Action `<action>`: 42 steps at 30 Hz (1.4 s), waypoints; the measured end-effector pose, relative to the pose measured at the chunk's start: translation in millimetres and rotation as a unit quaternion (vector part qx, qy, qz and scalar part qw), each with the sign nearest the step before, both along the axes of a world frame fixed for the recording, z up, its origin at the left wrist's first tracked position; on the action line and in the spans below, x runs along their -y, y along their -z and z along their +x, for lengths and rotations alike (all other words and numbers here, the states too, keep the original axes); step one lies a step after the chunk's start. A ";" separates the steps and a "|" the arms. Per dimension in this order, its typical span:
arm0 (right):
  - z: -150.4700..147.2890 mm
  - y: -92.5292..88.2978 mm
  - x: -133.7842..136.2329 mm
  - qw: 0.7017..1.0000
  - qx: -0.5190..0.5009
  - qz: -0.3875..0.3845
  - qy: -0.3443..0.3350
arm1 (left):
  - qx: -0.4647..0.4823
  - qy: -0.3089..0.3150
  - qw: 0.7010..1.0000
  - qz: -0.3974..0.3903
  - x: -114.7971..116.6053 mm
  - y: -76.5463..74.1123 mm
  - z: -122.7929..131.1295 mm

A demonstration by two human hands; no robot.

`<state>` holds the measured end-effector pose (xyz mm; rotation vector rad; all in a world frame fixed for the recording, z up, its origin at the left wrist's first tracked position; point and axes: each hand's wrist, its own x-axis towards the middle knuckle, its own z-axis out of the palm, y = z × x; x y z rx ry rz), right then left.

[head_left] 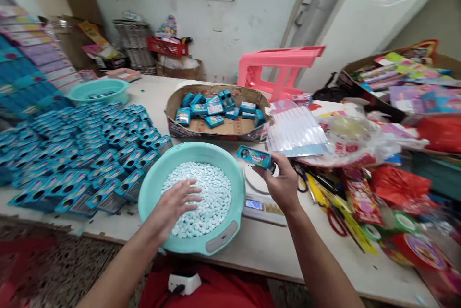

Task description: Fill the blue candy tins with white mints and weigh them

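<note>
My right hand (284, 185) grips a small blue candy box (254, 156) by its right end, above a kitchen scale (266, 211) with a lit display. My left hand (178, 202) hovers over or touches the pale candies (212, 197), fingers stretched out and slightly apart. I cannot tell whether its fingertips rest on them. Those candies lie in a turquoise basin (147, 178) with a grey grip at its front edge. Behind the basin, a cardboard tray (216, 129) holds several similar blue boxes (214, 108).
Many blue boxes with round openings (104, 159) stand in rows at the left. A second turquoise basin (122, 88) sits behind them. Scissors (337, 224), tape rolls (404, 221) and plastic bags (345, 140) crowd the right. A pink stool (279, 70) lies at the back.
</note>
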<state>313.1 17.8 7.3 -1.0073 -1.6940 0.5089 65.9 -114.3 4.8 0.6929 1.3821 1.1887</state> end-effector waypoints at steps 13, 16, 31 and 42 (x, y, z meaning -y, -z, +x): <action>-72.9 13.6 23.6 0.986 0.060 -0.029 -0.152 | 0.254 -0.148 0.956 0.008 -53.7 13.7 10.1; -66.3 18.3 22.9 0.973 -0.050 -0.155 -0.166 | 0.075 -0.089 0.992 0.049 -39.0 11.9 -0.6; -123.5 -1.8 106.4 0.929 -0.127 -0.195 -0.288 | -0.261 -0.169 0.944 0.112 96.3 -37.1 -46.8; -234.0 30.5 212.0 0.803 -0.084 -0.399 -0.436 | -0.484 -0.287 0.824 0.065 134.5 89.7 -144.8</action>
